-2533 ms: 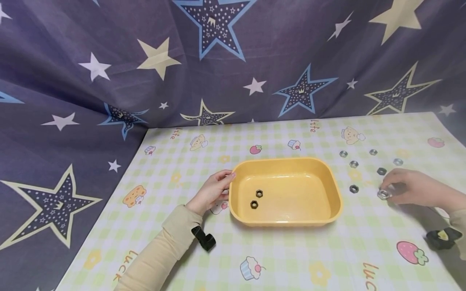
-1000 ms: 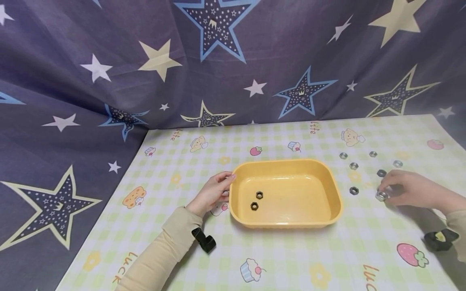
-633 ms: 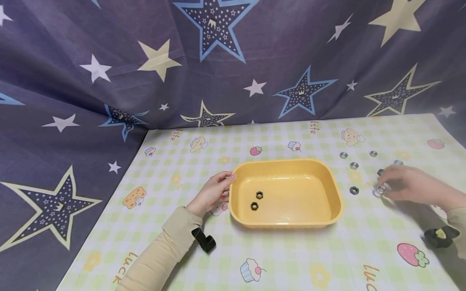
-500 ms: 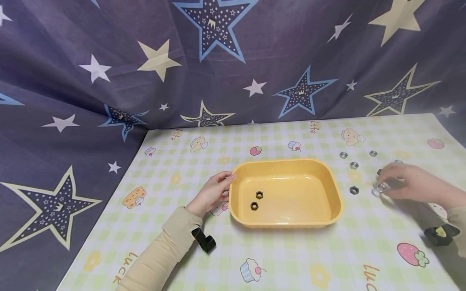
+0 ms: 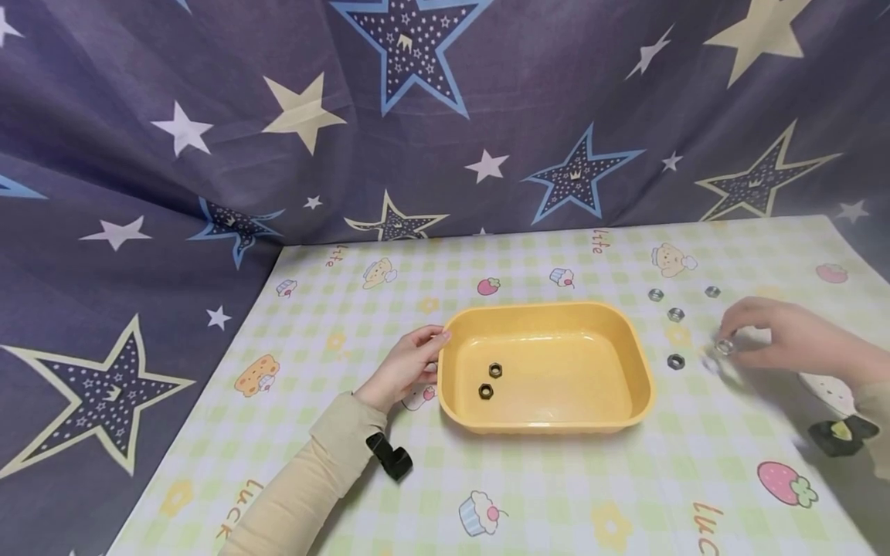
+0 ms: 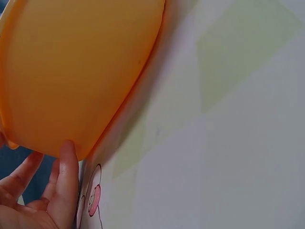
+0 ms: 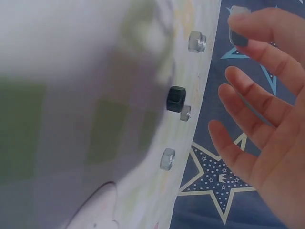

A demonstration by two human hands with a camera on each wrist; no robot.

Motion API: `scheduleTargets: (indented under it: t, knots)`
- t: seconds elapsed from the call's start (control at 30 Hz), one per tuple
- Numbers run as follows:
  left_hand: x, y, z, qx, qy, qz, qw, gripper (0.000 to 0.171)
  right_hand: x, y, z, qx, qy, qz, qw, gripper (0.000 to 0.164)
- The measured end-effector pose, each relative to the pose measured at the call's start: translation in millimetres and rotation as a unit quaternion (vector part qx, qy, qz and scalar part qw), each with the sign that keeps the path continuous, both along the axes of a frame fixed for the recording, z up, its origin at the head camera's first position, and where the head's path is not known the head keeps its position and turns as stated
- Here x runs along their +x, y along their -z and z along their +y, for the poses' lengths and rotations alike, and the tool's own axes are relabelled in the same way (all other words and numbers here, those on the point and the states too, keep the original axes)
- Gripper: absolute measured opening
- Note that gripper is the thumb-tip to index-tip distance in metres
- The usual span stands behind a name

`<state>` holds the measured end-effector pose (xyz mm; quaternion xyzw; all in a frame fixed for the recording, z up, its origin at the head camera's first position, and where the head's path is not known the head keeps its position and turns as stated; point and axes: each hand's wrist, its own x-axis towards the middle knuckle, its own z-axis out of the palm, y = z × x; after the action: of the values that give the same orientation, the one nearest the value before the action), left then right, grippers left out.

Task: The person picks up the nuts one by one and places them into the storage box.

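Between thumb and index fingertip, my right hand (image 5: pixel 793 340) pinches a silver hex nut (image 5: pixel 725 347) above the table; its other fingers are spread apart in the right wrist view. My left hand (image 5: pixel 406 361) holds the left end of a yellow tray (image 5: pixel 545 426), with a fingertip at the rim and other fingers against the outer wall (image 6: pixel 71 95). Two dark nuts lie in the tray, a front one (image 5: pixel 485 391) and a rear one (image 5: pixel 495 370). Right of the tray lie a dark nut (image 5: pixel 676 361) and silver nuts (image 5: pixel 676 314). The right hand hides part of the table there.
A tablecloth (image 5: pixel 389 494) with green checks and cartoon prints covers the table. Behind and to the left hangs a dark curtain (image 5: pixel 431 154) with stars. In the right wrist view, a black nut (image 7: pixel 176 98) stands among several silver nuts (image 7: pixel 197 42).
My right hand has lifted the silver nut off the table, up and slightly left in the head view. It now covers two nuts behind it. The left hand and tray stay put.
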<state>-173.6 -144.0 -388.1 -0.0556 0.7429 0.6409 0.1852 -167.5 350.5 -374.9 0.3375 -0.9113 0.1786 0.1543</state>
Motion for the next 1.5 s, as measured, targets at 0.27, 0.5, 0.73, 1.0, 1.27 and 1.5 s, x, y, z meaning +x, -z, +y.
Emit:
scheduleTargets:
  t: [0.27,0.5,0.73,1.0,1.27,1.5]
  knots:
    - [0.1,0.7,-0.2,-0.002,0.006,0.007,1.0000,0.037,-1.1,-9.0,-4.6,0.016,0.010,0.002,1.000,0.044]
    - [-0.2,-1.4,-0.1,-0.013,0.002,0.002,0.9999,0.035,-7.1,-19.6,-13.1,0.013,-0.006,0.004,1.000,0.042]
    - [-0.1,-4.6,0.0,-0.017,0.007,0.005,0.9998,0.034,-13.4,-30.7,-23.9,0.022,-0.011,0.007,1.000,0.042]
    - [-0.1,-4.4,-0.7,-0.018,0.009,0.002,0.9998,0.035,-18.1,-44.8,-42.4,0.025,-0.029,0.018,0.999,0.043]
    - [0.2,-7.5,-0.3,-0.024,0.014,-0.001,0.9996,0.035,-22.2,-55.5,-63.2,0.033,-0.050,0.018,0.998,0.041]
    - [0.2,-6.7,-1.3,-0.019,0.023,0.006,0.9995,0.037,-26.2,-61.7,-76.2,0.027,-0.076,0.011,0.997,0.039]
